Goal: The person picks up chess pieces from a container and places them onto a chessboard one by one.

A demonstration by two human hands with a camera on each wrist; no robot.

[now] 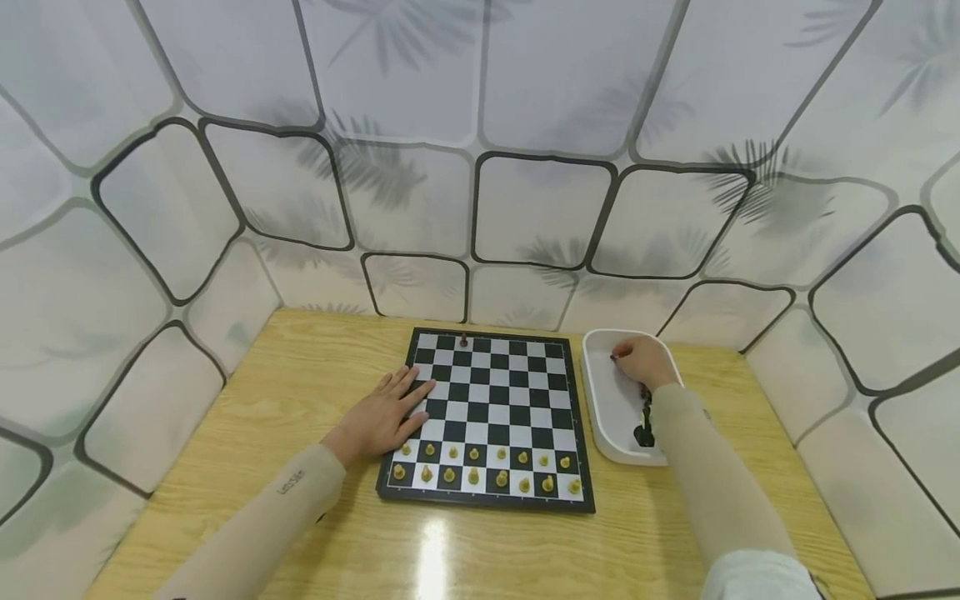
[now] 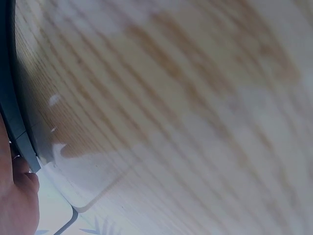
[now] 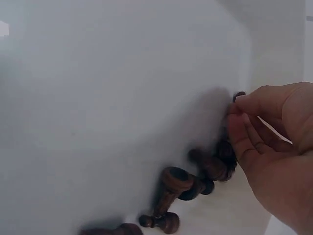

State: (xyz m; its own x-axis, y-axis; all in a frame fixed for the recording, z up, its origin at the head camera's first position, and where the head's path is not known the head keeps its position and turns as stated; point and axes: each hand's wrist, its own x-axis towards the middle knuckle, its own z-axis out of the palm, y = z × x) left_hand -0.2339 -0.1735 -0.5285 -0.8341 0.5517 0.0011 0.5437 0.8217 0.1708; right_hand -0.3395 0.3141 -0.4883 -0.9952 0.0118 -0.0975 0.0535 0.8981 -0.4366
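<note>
My left hand (image 1: 382, 421) rests flat with its fingers spread over the left edge of a black-and-white chessboard (image 1: 498, 392). In the left wrist view, part of that hand (image 2: 22, 200) shows against the board's dark side (image 2: 10, 93). My right hand (image 1: 643, 360) reaches into a white tray (image 1: 611, 408) right of the board. Between thumb and fingertips it pinches a small dark chess piece (image 3: 239, 95), mostly covered by the fingers. Below the right hand (image 3: 274, 137), several brown chess pieces (image 3: 168, 188) lie on their sides along the tray wall.
Two rows of yellowish chess pieces (image 1: 474, 476) stand along the board's near side. One dark chess piece (image 1: 463, 340) stands on the far row, left of centre. The wooden table (image 1: 300, 367) meets a patterned cloth wall (image 1: 420, 200) behind and at both sides.
</note>
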